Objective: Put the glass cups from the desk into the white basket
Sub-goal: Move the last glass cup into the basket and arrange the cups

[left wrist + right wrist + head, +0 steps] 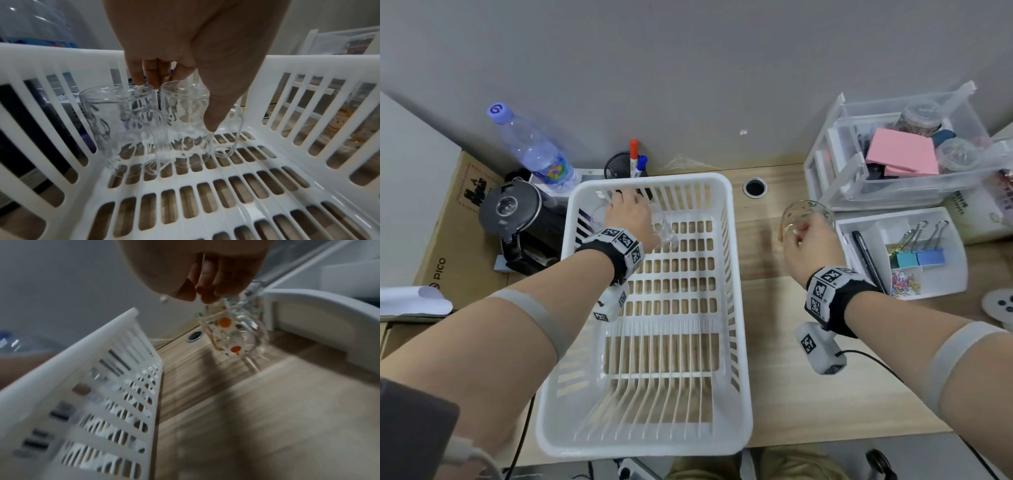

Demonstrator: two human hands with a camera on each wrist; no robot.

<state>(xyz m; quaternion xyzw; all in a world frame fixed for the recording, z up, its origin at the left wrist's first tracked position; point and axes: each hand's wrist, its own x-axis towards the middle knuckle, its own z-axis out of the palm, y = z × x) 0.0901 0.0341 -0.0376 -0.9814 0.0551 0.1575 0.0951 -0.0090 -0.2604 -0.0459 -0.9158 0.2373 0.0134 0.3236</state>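
A white slatted basket stands mid-desk. In its far left corner two clear glass cups with handles stand side by side: one on the left, one on the right. My left hand reaches down into that corner; its fingers dip over the right cup's rim and the thumb presses its outer wall. To the right of the basket, my right hand holds a dotted glass cup by its rim above the desk. In the blurred right wrist view this cup hangs below the fingertips.
A black kettle and a water bottle stand left of the basket, a pen holder behind it. A clear drawer organizer and a white tray of clips sit at the right. A cable hole lies between.
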